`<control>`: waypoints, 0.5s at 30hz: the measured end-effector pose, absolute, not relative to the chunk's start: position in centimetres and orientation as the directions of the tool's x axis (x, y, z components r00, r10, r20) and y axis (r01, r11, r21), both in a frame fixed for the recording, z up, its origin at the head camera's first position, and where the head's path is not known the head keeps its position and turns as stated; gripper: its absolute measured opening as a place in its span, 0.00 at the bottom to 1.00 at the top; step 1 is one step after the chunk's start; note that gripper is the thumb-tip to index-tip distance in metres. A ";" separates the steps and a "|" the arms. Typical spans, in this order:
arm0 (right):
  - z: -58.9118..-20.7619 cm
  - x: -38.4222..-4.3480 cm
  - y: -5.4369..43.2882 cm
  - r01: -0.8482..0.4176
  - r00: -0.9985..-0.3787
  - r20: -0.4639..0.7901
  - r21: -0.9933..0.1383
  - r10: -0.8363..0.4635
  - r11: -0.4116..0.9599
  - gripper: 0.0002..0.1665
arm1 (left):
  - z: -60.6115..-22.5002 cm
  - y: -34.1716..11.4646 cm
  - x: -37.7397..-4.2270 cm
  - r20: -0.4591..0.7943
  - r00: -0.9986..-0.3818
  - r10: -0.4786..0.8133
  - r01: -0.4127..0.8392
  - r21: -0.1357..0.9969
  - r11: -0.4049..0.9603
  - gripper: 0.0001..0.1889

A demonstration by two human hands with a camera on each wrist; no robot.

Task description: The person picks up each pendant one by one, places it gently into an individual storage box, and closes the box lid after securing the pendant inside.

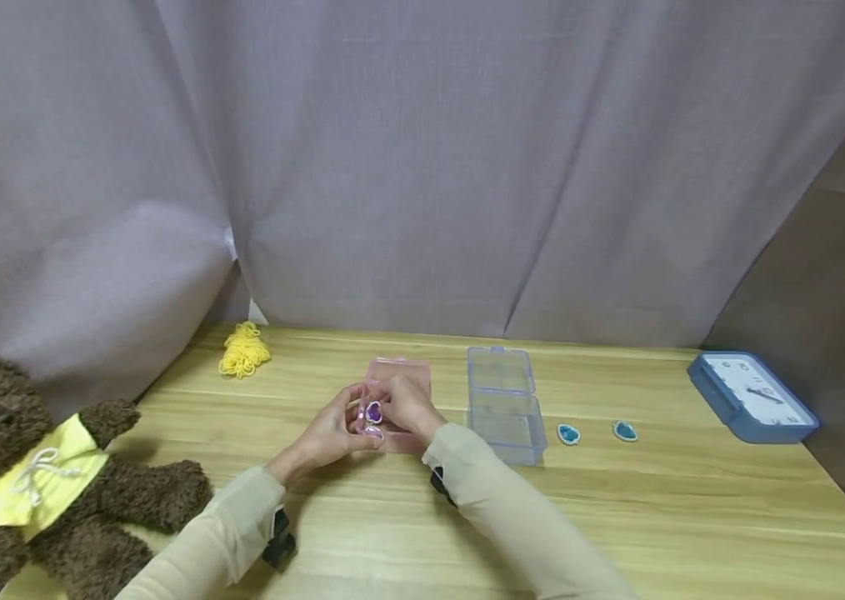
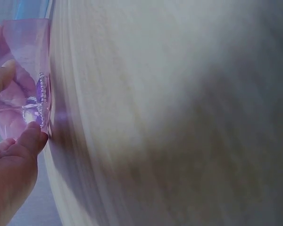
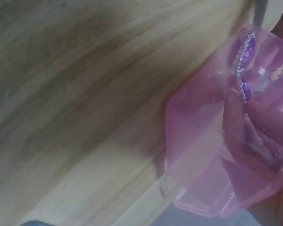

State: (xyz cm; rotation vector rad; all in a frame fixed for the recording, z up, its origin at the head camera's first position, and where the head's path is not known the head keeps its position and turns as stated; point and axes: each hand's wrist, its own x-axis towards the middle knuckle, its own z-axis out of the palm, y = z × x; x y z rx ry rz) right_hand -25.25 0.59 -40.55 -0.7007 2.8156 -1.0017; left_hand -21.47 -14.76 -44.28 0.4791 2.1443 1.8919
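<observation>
The left hand (image 1: pixel 332 427) grips a pink box (image 1: pixel 402 443) holding purple gems (image 1: pixel 373 412) — right hand (image 1: pixel 409 404) inside, pinching or not, I can't tell.

The only characters in sight stood on the white dial (image 1: pixel 748 389) of the blue square-cased clock (image 1: pixel 755 400) at the far right of the wooden table (image 1: pixel 692 500) in the head view, where small dark numerals (image 1: pixel 726 364) were set about the face, around dark clock pointers (image 1: pixel 765 395). That face appeared at a slant and blurred, so no single numeral could be read with certainty, and neither could the time that the pointers gave. In both wrist views, no letter, number, brand name or sign could be read.
</observation>
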 end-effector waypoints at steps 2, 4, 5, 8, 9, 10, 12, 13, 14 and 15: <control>-40.4 -25.2 0.7 -0.397 -0.888 0.070 -0.613 -0.454 0.683 0.11 | -44.3 -14.7 -21.5 0.039 -0.917 0.398 0.091 0.989 0.113 0.46; -40.3 -25.2 0.9 -0.401 -0.878 0.056 -0.628 -0.475 0.667 0.13 | -44.3 -14.6 -21.5 0.045 -0.917 0.397 0.099 0.988 0.116 0.46; -40.2 -25.1 1.0 -0.399 -0.873 0.045 -0.639 -0.486 0.658 0.13 | -44.3 -14.6 -21.5 0.046 -0.916 0.398 0.102 0.988 0.119 0.46; -40.0 -24.8 1.4 -0.374 -0.861 0.008 -0.688 -0.509 0.622 0.16 | -44.2 -14.6 -21.4 0.040 -0.919 0.393 0.096 0.987 0.125 0.46; -39.9 -24.7 1.5 -0.361 -0.857 -0.004 -0.710 -0.516 0.605 0.17 | -44.2 -14.6 -21.4 0.037 -0.919 0.392 0.093 0.988 0.125 0.46; -39.8 -24.5 1.6 -0.346 -0.854 -0.018 -0.728 -0.520 0.593 0.17 | -44.2 -14.6 -21.5 0.033 -0.920 0.390 0.090 0.988 0.127 0.46; -39.7 -24.3 1.6 -0.289 -0.853 -0.064 -0.768 -0.519 0.571 0.19 | -44.2 -14.7 -21.5 0.026 -0.923 0.383 0.083 0.988 0.133 0.47; -39.7 -24.2 1.7 -0.265 -0.852 -0.083 -0.784 -0.517 0.562 0.20 | -44.2 -14.8 -21.5 0.024 -0.924 0.381 0.083 0.987 0.138 0.47; -39.6 -24.1 1.7 -0.238 -0.853 -0.104 -0.794 -0.511 0.560 0.20 | -44.2 -14.8 -21.5 0.024 -0.925 0.378 0.082 0.987 0.140 0.47; -39.7 -24.0 1.7 -0.228 -0.852 -0.115 -0.798 -0.511 0.558 0.20 | -44.3 -14.9 -21.5 0.024 -0.926 0.377 0.083 0.987 0.141 0.47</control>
